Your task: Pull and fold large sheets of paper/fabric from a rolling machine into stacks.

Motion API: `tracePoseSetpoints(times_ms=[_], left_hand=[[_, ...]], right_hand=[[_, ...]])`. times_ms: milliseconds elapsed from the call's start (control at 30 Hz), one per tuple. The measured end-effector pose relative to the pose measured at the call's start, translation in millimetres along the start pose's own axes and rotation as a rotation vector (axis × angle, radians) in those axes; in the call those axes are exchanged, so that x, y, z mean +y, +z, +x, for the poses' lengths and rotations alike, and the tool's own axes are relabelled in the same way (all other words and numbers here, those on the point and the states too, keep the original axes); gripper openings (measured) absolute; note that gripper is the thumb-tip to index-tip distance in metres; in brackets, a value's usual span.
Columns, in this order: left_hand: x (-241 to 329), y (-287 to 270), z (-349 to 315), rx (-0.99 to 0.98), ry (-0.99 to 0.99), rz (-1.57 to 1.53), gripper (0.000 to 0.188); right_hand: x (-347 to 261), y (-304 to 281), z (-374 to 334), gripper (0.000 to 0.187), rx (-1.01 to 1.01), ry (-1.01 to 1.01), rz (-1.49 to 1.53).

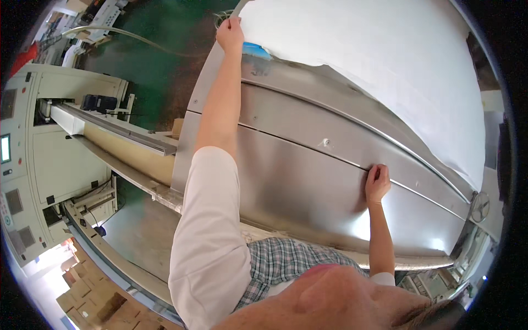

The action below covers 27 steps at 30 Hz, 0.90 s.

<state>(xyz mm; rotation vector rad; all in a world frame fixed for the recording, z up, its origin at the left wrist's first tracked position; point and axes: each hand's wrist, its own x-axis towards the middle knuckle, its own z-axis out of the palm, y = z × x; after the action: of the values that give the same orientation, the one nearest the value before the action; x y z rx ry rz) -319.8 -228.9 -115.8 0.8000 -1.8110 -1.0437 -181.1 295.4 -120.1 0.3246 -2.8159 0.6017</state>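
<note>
I have the right hand (pixel 377 184) curled closed at the broad brushed-metal table (pixel 297 173), nothing visible in its grasp; beyond it lies the large white sheet (pixel 379 55), probably light, limp and easily creased, best taken by its edges. The left hand (pixel 230 34) is at the sheet's left edge; I cannot tell whether it grips. Farther off, brown cardboard boxes (pixel 82 290) hide any contents.

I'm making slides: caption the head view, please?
Left hand by a white sheet, right hand over the metal worktop.
</note>
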Motion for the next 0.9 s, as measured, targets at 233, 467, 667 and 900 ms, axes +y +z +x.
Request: tracePoseSetpoints(times_ms=[233,467,667,900], left_hand=[[-11,-14,14,-0.149,-0.062,-0.152,0.026],[-5,-52,21,-0.640,-0.350,-0.236,0.027],[57,-39,14,-0.956,0.074,0.382,0.043],[146,46,-73,-1.419,0.410,0.586,0.091]], right_hand=[[-7,4,4,0.011,0.019,-0.030,-0.004],[-6,3,3,0.009,-0.017,0.012,0.012],[-5,-5,8,0.009,0.000,0.006,0.007],[-8,-2,1,0.007,0.024,0.001,0.028]])
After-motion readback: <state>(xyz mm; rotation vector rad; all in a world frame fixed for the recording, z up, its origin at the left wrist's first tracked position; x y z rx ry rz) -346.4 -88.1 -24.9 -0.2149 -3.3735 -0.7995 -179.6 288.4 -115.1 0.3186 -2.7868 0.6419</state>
